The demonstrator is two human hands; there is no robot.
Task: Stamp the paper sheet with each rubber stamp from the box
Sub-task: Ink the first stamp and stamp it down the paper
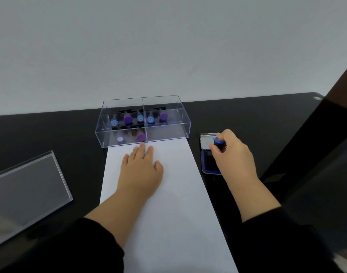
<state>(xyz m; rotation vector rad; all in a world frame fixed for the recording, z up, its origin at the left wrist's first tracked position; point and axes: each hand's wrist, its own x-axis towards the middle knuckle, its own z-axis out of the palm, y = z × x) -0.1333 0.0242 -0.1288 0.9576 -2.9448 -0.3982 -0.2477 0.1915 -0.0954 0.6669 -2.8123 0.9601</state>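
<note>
Box (143, 123) blocking paper's (168, 194) far edge

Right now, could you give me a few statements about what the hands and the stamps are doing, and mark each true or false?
1. The right hand holds a blue-topped stamp over the ink pad. True.
2. The left hand is reaching into the clear box. False: it lies flat on the paper sheet.
3. The paper sheet already carries stamp marks. False: it looks blank.
4. The box still holds blue-topped and purple-topped stamps. True.
5. The box's clear lid lies left of the sheet. True.
</note>
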